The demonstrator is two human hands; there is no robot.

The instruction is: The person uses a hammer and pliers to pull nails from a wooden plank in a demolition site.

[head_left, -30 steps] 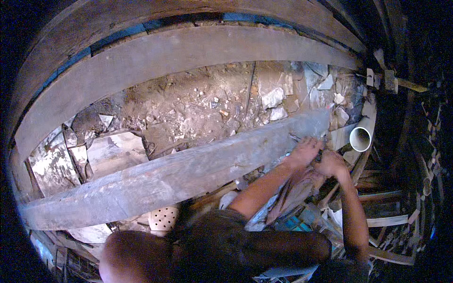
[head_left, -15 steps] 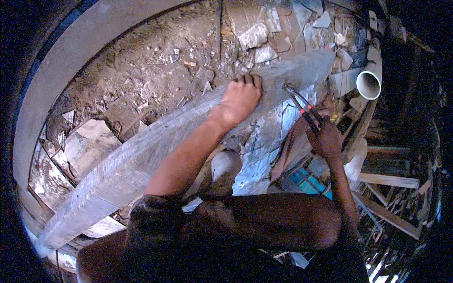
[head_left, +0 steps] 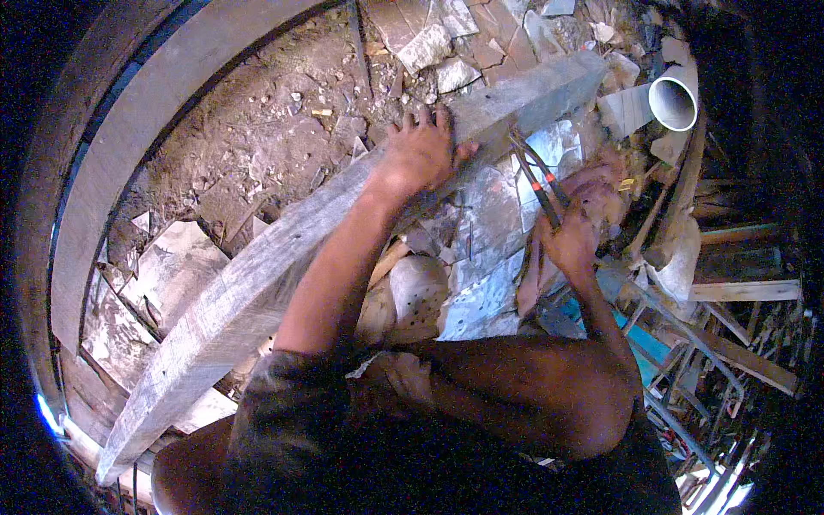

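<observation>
A long, weathered grey wooden beam runs slantwise from the lower left to the upper right. On its upper face rests my left hand, fingers spread over the far edge and thumb stretched out toward the near side. My right hand is closed around the dark handles of a pair of pincers with orange bands. The pincers' jaws touch the beam's near side, right of my left hand. What the jaws grip, if anything, is too small to make out.
Stone and tile pieces lie on the dirt floor beyond the beam. A white pipe opens at the upper right. A curved-looking board edges the left. Metal frames and wooden slats are piled at the right, near my bent knee.
My left hand's fingers have spread from a curled grip, and its thumb now sticks out. The pincers stay at the beam's side, their handles tilted slightly differently. The whole view has shifted a little.
</observation>
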